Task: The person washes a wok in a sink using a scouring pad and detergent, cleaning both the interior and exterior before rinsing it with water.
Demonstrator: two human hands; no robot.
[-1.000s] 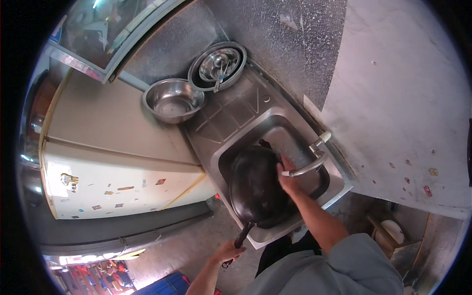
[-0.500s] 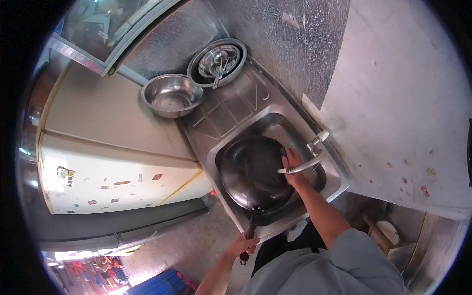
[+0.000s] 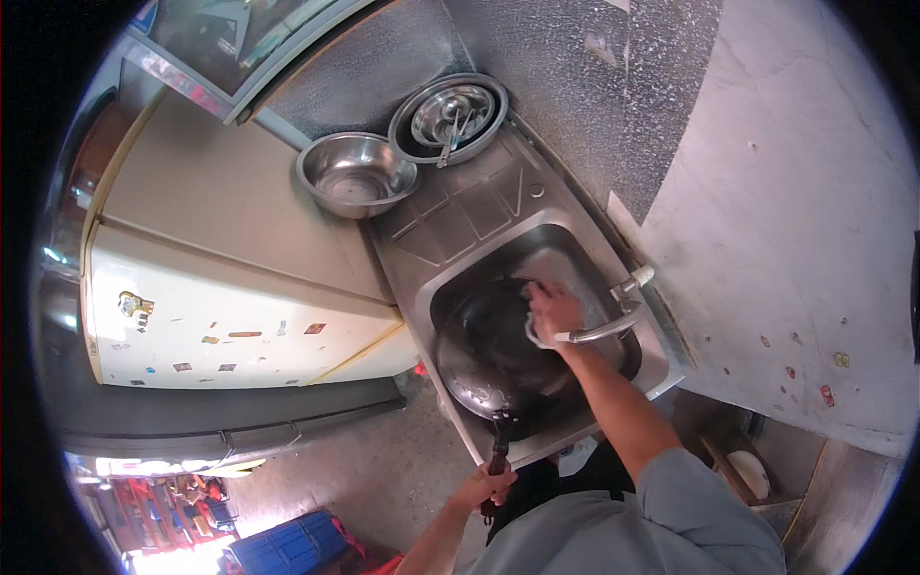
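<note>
A dark wok (image 3: 479,359) lies in the steel sink (image 3: 628,369), its long handle (image 3: 501,443) reaching over the near edge toward me. My left hand (image 3: 487,486) is closed round the end of that handle. Inside the wok, my right hand (image 3: 556,311) presses on the dark surface with curled fingers. Something small and greyish shows by its fingertips, too hidden to name. The curved faucet (image 3: 599,331) passes over my right wrist. Wet, shiny patches show in the wok near the handle.
On the drainboard (image 3: 470,206) beyond the sink stand a steel basin (image 3: 356,177) and nested bowls (image 3: 448,120) with utensils inside. A pale refrigerator (image 3: 240,311) is at the left. A wall (image 3: 767,240) rises along the right side.
My right hand has moved left and slightly up across the wok. The wok sits differently in the sink, with wet patches showing near its handle. My left hand keeps the handle.
</note>
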